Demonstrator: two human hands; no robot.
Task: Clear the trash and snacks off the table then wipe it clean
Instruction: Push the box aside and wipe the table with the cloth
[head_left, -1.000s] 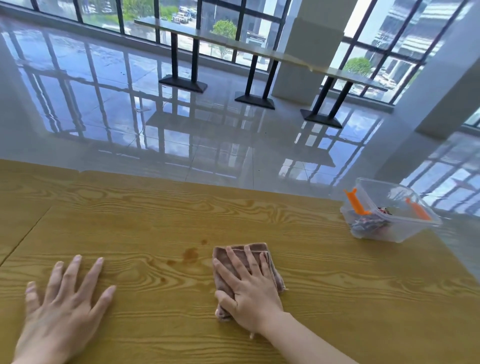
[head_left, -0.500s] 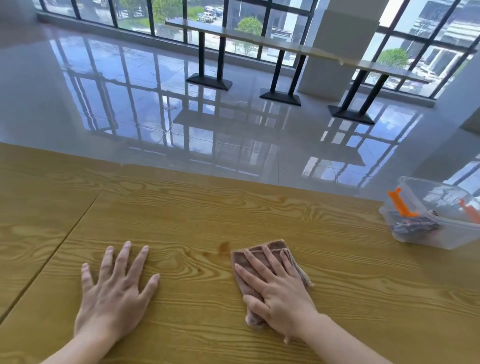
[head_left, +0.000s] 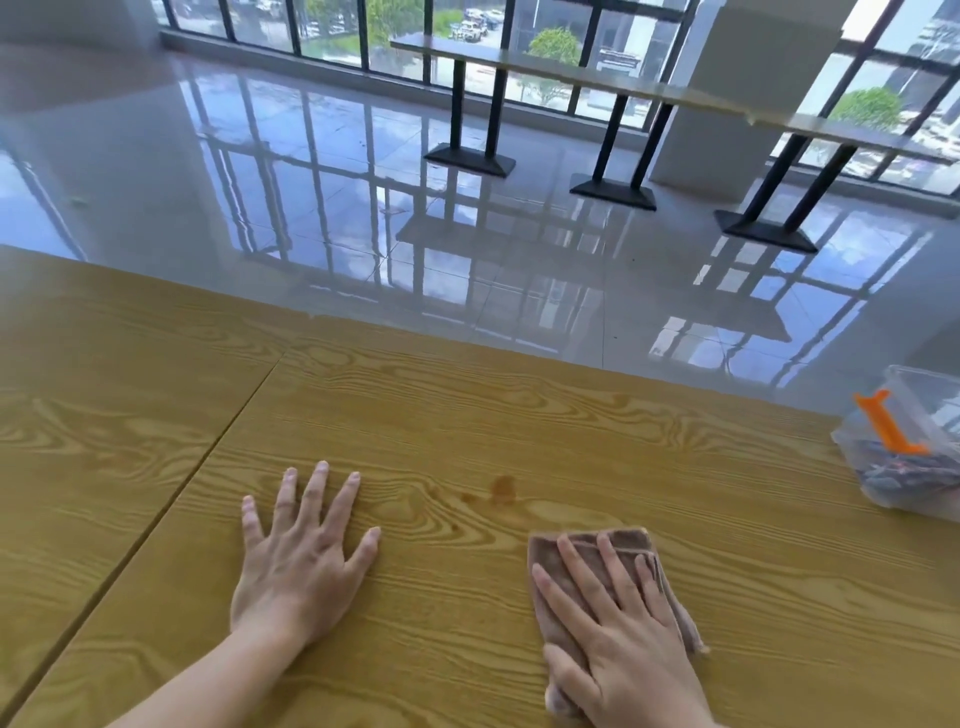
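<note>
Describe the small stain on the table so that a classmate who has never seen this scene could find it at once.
Start at the wooden table and find the two hands lying flat on it. The stain lies between and just beyond the left hand and the cloth under the right hand. It is a reddish-brown blotch, unlike the fine grain lines around it.

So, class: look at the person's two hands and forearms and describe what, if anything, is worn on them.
Nothing is worn. The left hand and right hand are bare: no gloves, rings, watch or bracelet in view. Both forearms are uncovered as far as the frame shows, with no sleeve visible. Nails are short and unpainted.
</note>
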